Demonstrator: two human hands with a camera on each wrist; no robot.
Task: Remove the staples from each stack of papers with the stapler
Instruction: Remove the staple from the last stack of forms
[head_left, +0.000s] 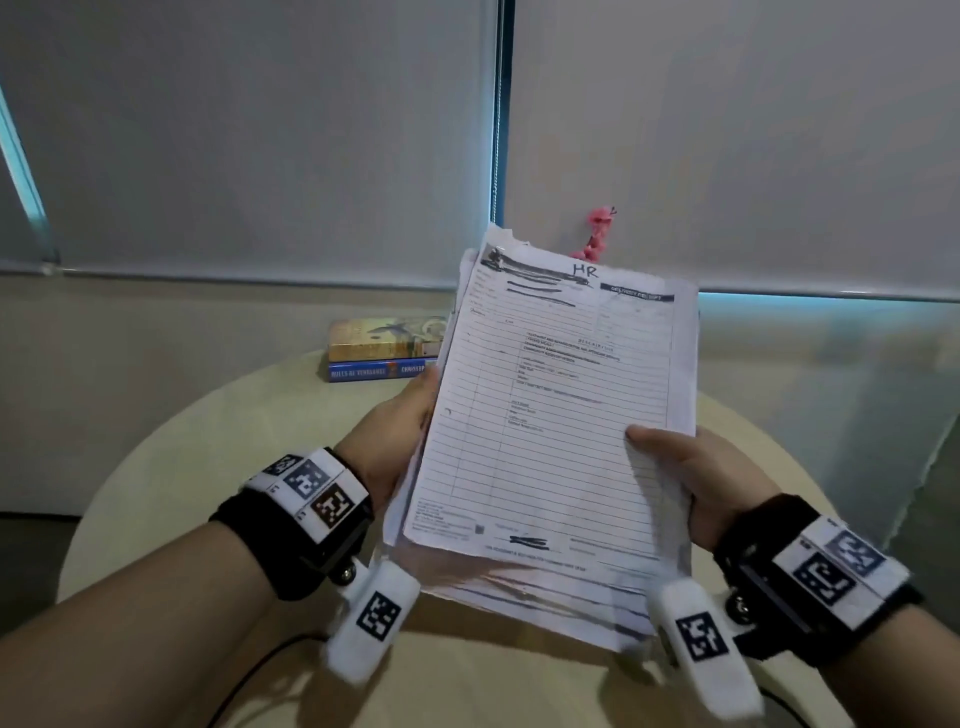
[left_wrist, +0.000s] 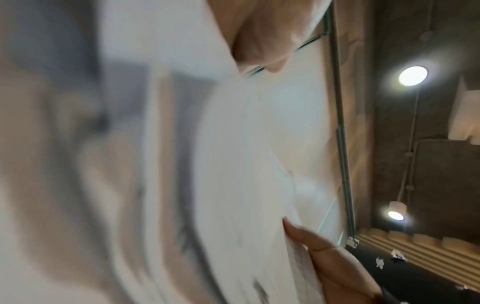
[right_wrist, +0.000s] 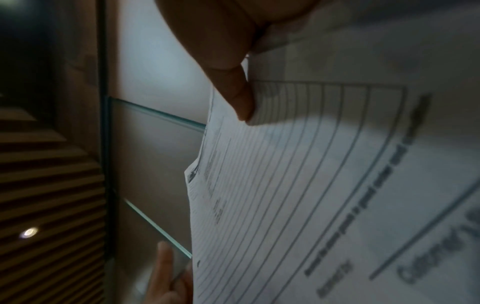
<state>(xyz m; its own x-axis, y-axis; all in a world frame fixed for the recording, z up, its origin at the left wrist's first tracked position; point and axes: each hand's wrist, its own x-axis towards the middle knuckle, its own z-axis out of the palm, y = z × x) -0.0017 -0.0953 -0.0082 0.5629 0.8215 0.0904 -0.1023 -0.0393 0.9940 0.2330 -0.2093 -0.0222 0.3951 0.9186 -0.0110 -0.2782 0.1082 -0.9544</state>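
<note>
A thick stack of papers (head_left: 561, 415), its top sheet a lined form marked "HR", is held upright above the round table (head_left: 156, 499). My left hand (head_left: 400, 431) grips the stack's left edge, fingers behind it. My right hand (head_left: 691, 478) grips the lower right edge, thumb pressed on the front sheet. In the left wrist view the papers (left_wrist: 233, 164) are blurred and fill the frame. The right wrist view shows my thumb (right_wrist: 233, 90) on the lined form (right_wrist: 324, 185). No stapler shows in any view.
Two stacked books (head_left: 384, 351) lie at the table's far edge, left of the papers. A pink flower sprig (head_left: 597, 234) pokes up behind the stack. Closed blinds (head_left: 260, 130) cover the window behind the table. A dark cable (head_left: 249, 675) runs across the near table edge.
</note>
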